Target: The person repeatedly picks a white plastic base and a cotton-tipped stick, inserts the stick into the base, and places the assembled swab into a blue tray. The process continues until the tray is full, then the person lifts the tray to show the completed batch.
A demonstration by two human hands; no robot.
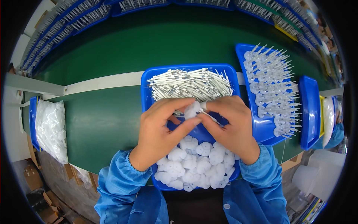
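My left hand [164,123] pinches a translucent white plastic disc [192,110] with a scalloped edge between thumb and fingers. Close against it, my right hand [230,121] grips a thin white stick [209,116], its end meeting the disc; whether it has gone through cannot be made out. Both hands are above a blue tray [144,80]. In the tray's far half lies a heap of thin white sticks [190,83] with dark metal tips. The near half holds a pile of loose white discs [194,164].
At right, a blue tray [264,140] carries rows of discs with sticks standing in them [274,89]. Beside it stands another blue tray [309,112]. A bag of white parts [51,128] rests at far left on the green table [100,123]. Filled blue trays [140,5] line the back.
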